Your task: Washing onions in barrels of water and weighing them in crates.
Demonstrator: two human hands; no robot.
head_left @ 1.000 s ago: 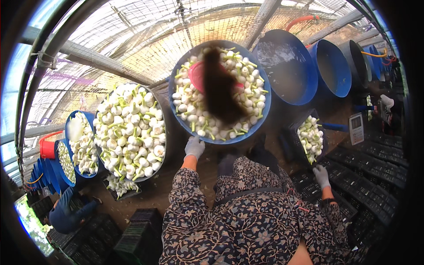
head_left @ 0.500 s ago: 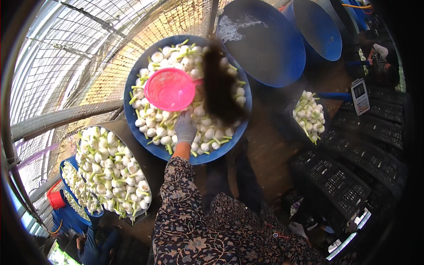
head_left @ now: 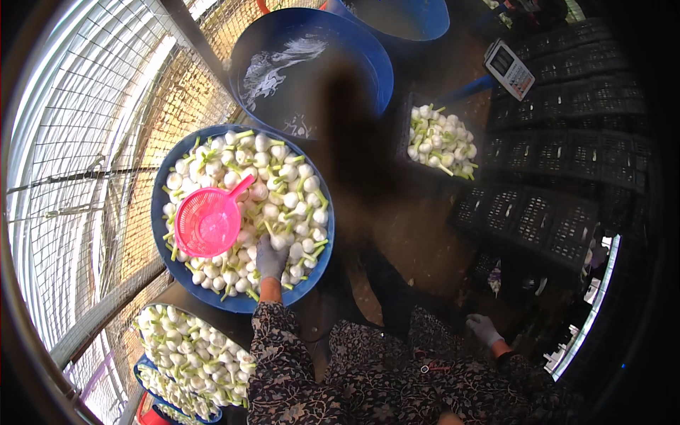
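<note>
Your left hand (head_left: 271, 261) touches garlic (head_left: 292, 200), grip unclear, a pink strainer (head_left: 210, 221) to its left; your right hand (head_left: 484, 330) hangs loosely half-curled.

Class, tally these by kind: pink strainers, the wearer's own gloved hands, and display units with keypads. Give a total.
Pink strainer: 1
Gloved left hand and right hand: 2
Display unit: 1
Total: 4

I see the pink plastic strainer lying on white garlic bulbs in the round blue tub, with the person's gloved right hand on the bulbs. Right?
No: the head view shows the gloved left hand on the white garlic bulbs; the gloved right hand is away from the round blue tub.
</note>
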